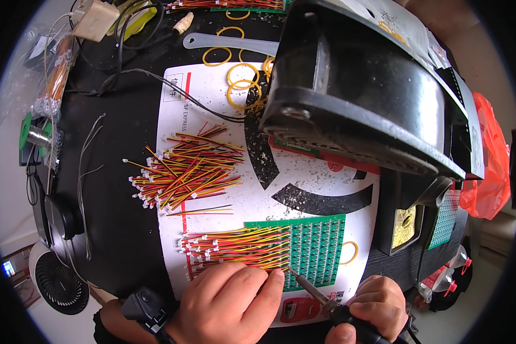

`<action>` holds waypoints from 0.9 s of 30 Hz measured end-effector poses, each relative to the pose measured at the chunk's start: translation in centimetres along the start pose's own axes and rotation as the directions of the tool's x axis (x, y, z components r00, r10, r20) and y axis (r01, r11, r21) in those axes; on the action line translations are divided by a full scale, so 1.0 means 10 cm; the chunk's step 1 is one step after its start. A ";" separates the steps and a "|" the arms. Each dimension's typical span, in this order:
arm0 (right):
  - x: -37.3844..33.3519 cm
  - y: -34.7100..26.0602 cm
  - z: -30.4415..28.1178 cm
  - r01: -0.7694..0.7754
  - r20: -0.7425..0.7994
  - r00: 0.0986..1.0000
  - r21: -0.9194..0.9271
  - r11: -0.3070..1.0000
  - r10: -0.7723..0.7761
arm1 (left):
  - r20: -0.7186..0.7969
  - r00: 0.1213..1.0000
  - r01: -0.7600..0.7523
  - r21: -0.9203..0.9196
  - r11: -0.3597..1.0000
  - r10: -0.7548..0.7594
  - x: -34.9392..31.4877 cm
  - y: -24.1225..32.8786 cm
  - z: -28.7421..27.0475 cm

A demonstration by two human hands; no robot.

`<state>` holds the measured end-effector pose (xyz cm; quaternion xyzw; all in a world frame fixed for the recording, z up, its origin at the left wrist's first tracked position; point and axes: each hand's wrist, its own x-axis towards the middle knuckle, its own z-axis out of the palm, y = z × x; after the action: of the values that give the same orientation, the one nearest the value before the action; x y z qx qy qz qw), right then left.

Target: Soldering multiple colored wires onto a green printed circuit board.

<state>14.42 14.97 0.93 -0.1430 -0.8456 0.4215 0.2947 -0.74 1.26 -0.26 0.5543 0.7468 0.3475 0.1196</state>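
A green circuit board panel (pixel 318 252) lies on a white sheet in front of me, with rows of small parts. Red, yellow and black connector wires (pixel 243 243) run side by side across its left half, white plugs to the left. My left hand (pixel 229 301) is closed at the lower wires, fingertips pinching a wire at its board end; the thumb is hidden. My right hand (pixel 378 309) grips a soldering iron (pixel 318 295) by its black handle. Its tip touches or nearly touches the board beside my left fingertips. A loose wire pile (pixel 186 169) lies farther off.
A large black housing (pixel 355 97) overhangs the far right of the sheet (pixel 212 80). Yellow rubber bands (pixel 243 94) lie beyond the wires. A yellow sponge (pixel 405 226) sits in a holder at right, beside another board panel (pixel 444 221). A small fan (pixel 60 281) stands at left.
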 end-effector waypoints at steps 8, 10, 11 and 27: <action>-0.05 0.03 0.05 0.036 -0.094 0.995 0.048 0.998 -0.032 | -0.001 1.000 0.009 0.000 1.000 -0.009 0.00 0.00 0.01; -0.08 0.03 0.05 0.021 -0.139 0.990 0.051 0.998 -0.014 | -0.004 1.000 0.011 -0.001 1.000 -0.011 0.01 -0.01 0.01; -0.07 0.01 0.05 0.008 -0.141 0.990 0.028 1.000 -0.004 | 0.002 1.000 0.007 -0.007 1.000 -0.007 0.01 -0.01 0.01; -0.01 -0.01 0.04 -0.020 -0.062 0.998 -0.023 1.000 0.019 | 0.025 1.000 0.001 -0.011 1.000 -0.001 0.02 -0.03 -0.02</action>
<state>14.25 14.54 0.79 -0.1675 -0.8396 0.4099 0.3147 -1.11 1.38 -0.27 0.5574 0.7436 0.3448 0.1322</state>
